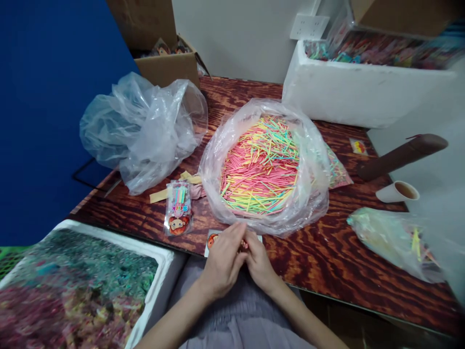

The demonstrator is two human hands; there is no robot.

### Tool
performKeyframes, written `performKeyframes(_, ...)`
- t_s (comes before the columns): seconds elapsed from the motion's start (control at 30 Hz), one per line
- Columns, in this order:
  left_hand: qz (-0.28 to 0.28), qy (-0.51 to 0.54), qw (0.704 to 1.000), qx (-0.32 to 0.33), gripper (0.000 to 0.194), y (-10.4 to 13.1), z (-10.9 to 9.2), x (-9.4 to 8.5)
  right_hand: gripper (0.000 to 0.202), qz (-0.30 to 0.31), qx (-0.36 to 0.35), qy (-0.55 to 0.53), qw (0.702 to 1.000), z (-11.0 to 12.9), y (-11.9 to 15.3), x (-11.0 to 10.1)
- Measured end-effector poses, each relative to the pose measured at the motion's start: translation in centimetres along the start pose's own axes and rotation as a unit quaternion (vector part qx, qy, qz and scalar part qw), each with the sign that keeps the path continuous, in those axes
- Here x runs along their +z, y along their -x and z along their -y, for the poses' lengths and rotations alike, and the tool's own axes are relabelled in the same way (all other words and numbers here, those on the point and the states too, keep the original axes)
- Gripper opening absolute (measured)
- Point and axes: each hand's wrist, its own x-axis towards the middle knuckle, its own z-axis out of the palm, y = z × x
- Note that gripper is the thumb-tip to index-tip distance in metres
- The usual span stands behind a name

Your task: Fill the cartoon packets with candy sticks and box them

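Note:
At the table's front edge, my left hand [225, 259] and my right hand [258, 261] are cupped together, fingers closed. Pinkish stick ends [243, 245] show between them; the rest of that small bunch is hidden. Beneath my left hand lies a flat packet [211, 240] with a cartoon face, mostly covered. Just beyond my fingers, a large clear plastic bag [212, 162] stands rolled open, full of thin pink, yellow and green sticks [259, 169]. To its left lies a printed packet [178, 208] with a cartoon head and a few coloured sticks inside.
Crumpled clear bags [156, 131] and a cardboard box [169, 70] sit at the back left. A foam box [160, 276] of colourful pieces is at lower left, another foam box [363, 92] at back right. On the right are a paper cup [390, 194], a brown tube [403, 155] and a plastic bag [392, 237].

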Motion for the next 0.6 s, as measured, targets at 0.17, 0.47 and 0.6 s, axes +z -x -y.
performKeyframes(0.17, -0.023, 0.004, 0.994, -0.105, 0.022, 0.4, 1.0, -0.1, 0.028, -0.001, 0.038, -0.038, 0.999, 1.3, -0.8, -1.2)
performKeyframes(0.47, 0.039, -0.092, 0.993, -0.07, 0.023, 0.5, 2.8, 1.5, 0.015, -0.019, 0.12, -0.015, 0.992, 1.9, -0.2, -1.9)
performKeyframes(0.6, 0.058, -0.115, 0.99, -0.065, 0.028, 0.7, 2.9, 1.6, 0.019, -0.017, 0.119, -0.038, 0.992, 1.5, 0.4, -1.6)
